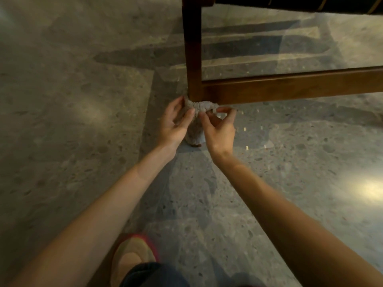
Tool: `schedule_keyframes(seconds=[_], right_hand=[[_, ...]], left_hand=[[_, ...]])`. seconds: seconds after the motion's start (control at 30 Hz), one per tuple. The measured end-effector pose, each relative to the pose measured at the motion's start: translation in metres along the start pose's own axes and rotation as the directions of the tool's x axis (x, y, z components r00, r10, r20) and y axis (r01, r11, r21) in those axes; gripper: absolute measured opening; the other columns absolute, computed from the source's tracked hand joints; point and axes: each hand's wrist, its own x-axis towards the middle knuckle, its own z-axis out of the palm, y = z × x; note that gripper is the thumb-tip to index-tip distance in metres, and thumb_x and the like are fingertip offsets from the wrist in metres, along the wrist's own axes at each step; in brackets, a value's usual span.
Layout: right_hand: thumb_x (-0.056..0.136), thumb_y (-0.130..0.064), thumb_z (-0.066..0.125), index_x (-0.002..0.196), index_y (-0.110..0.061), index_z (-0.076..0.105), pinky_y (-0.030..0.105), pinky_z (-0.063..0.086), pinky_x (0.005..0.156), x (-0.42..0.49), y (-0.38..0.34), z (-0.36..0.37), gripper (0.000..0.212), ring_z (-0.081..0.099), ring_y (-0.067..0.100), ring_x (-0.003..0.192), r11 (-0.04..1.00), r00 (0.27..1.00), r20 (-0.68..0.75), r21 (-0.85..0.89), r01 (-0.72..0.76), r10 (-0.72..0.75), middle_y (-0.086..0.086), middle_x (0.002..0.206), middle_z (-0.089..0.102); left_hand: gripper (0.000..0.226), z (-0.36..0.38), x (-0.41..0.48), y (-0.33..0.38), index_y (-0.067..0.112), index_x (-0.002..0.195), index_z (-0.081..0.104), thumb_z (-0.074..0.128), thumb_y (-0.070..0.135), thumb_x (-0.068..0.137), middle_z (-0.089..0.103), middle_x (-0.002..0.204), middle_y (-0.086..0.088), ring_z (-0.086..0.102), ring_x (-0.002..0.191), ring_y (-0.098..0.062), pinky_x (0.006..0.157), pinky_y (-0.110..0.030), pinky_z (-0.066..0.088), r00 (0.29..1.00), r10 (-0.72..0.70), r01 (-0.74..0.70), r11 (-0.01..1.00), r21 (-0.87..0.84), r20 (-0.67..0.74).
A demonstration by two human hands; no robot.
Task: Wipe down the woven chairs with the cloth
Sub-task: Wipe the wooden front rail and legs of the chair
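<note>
A dark wooden chair leg [192, 50] stands on the floor, joined to a low crossbar [290, 85] that runs right. Part of the dark woven seat [300, 3] shows at the top edge. A grey cloth [196, 119] is wrapped around the foot of the leg. My left hand [176, 123] grips the cloth from the left side. My right hand [219, 127] pinches the cloth's upper edge from the right with thumb and fingertips. The leg's lower end is mostly hidden by the cloth and my hands.
The floor [72, 100] is polished speckled stone with bright light reflections at the right. My foot in a red-edged slipper [134, 253] is at the bottom centre, beside a dark trouser knee [153, 274].
</note>
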Motion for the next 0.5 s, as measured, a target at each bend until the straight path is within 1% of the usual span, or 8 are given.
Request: schedule_keyframes(seconds=[0.07,0.13,0.2,0.23,0.3,0.37,0.43,0.5], right_hand=[[0.090,-0.016,0.065,0.101,-0.010,0.042,0.014,0.048,0.054,0.002,0.003,0.003,0.027,0.058,-0.002,0.055,0.997,0.998,0.007,-0.032,0.067,-0.067,-0.007,0.069,0.061],[0.092,-0.015,0.062,0.099,-0.007,0.043,0.016,0.038,0.043,0.003,0.007,0.002,0.023,0.047,0.003,0.043,0.988,0.990,0.036,-0.072,0.138,-0.135,-0.007,0.057,0.054],[0.094,-0.016,0.058,0.102,-0.004,0.043,0.017,0.032,0.042,0.002,0.013,0.000,0.021,0.039,0.004,0.040,0.980,0.982,0.077,-0.088,0.179,-0.173,-0.005,0.053,0.047],[0.095,-0.017,0.056,0.104,-0.005,0.043,0.018,0.032,0.042,0.002,0.017,0.000,0.020,0.040,0.004,0.041,0.977,0.979,0.100,-0.098,0.188,-0.178,-0.004,0.054,0.048],[0.098,-0.021,0.050,0.109,-0.013,0.041,0.021,0.041,0.046,0.000,0.025,0.001,0.016,0.052,0.007,0.050,0.976,0.975,0.168,-0.136,0.170,-0.147,0.000,0.066,0.056],[0.101,-0.027,0.043,0.115,-0.021,0.036,0.024,0.050,0.054,-0.002,0.035,0.002,0.017,0.062,0.006,0.063,0.976,0.969,0.240,-0.186,0.110,-0.063,-0.001,0.082,0.062],[0.102,-0.032,0.036,0.127,-0.023,0.030,0.029,0.056,0.066,-0.004,0.044,0.002,0.027,0.066,0.005,0.076,0.972,0.952,0.306,-0.227,0.057,0.015,0.000,0.100,0.066],[0.103,-0.037,0.031,0.140,-0.025,0.021,0.041,0.054,0.085,-0.002,0.048,0.001,0.040,0.066,0.022,0.098,0.965,0.927,0.365,-0.263,0.010,0.090,0.012,0.124,0.061]], left_hand=[[0.039,0.000,0.001,-0.003,0.029,0.120,0.047,0.062,0.009,0.089,0.058,0.111,0.016,0.058,0.095,0.015,0.086,-0.012,0.048,1.000,0.016,-0.016,1.000,-0.012,0.015],[0.042,-0.002,0.000,-0.006,0.022,0.128,0.047,0.060,0.008,0.090,0.058,0.119,0.009,0.058,0.103,0.007,0.092,-0.016,0.048,0.999,0.041,-0.041,0.999,-0.001,0.034],[0.040,-0.004,-0.001,-0.009,0.016,0.130,0.049,0.058,0.009,0.092,0.059,0.124,0.002,0.058,0.109,-0.001,0.096,-0.020,0.047,0.994,0.072,-0.077,0.995,0.058,0.081],[0.037,-0.005,-0.001,-0.012,0.012,0.130,0.051,0.056,0.008,0.093,0.060,0.124,-0.001,0.059,0.111,-0.005,0.096,-0.020,0.047,0.989,0.089,-0.100,0.991,0.094,0.115],[0.035,-0.008,-0.003,-0.019,0.006,0.130,0.053,0.054,0.009,0.095,0.062,0.123,-0.005,0.059,0.112,-0.008,0.094,-0.018,0.047,0.983,0.105,-0.131,0.977,0.170,0.154],[0.037,-0.010,-0.004,-0.028,0.006,0.132,0.053,0.053,0.011,0.095,0.062,0.124,-0.005,0.058,0.114,-0.010,0.097,-0.020,0.046,0.983,0.083,-0.123,0.960,0.251,0.163],[0.040,-0.012,-0.005,-0.038,0.010,0.136,0.049,0.051,0.014,0.096,0.059,0.129,-0.003,0.055,0.119,-0.011,0.101,-0.024,0.044,0.983,0.019,-0.077,0.945,0.318,0.181],[0.043,-0.010,-0.008,-0.046,0.014,0.141,0.043,0.048,0.015,0.098,0.054,0.135,-0.003,0.050,0.123,-0.011,0.105,-0.028,0.041,0.979,-0.037,-0.040,0.930,0.364,0.202]])
